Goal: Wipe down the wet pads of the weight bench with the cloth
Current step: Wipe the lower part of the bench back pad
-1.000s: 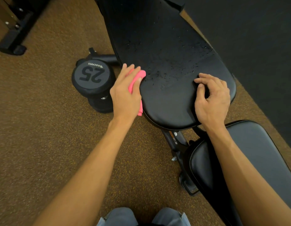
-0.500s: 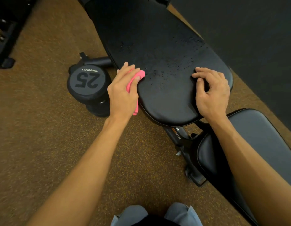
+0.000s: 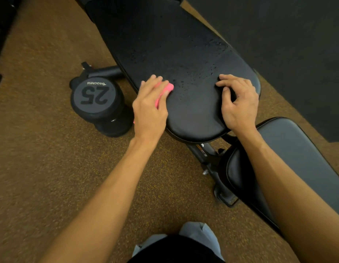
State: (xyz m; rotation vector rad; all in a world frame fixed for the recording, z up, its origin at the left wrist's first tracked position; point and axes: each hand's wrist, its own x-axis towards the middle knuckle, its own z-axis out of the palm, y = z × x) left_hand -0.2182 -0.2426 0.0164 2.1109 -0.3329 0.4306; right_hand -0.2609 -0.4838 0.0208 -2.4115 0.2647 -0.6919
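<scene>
The long black back pad of the weight bench runs from the top centre down to its rounded near end. Water droplets dot its middle and right part. My left hand presses a pink cloth flat against the pad's left near edge; most of the cloth is hidden under my palm. My right hand rests on the pad's right near edge, fingers curled, holding nothing. The black seat pad lies at lower right, partly behind my right forearm.
A black 25 dumbbell stands on the brown speckled floor just left of the bench. The bench's black steel frame shows between the two pads. A dark mat or wall fills the upper right. My knees are at the bottom centre.
My left hand has slid the pink cloth a little further onto the pad from its left edge. The right hand has stayed in place. The view has shifted slightly.
</scene>
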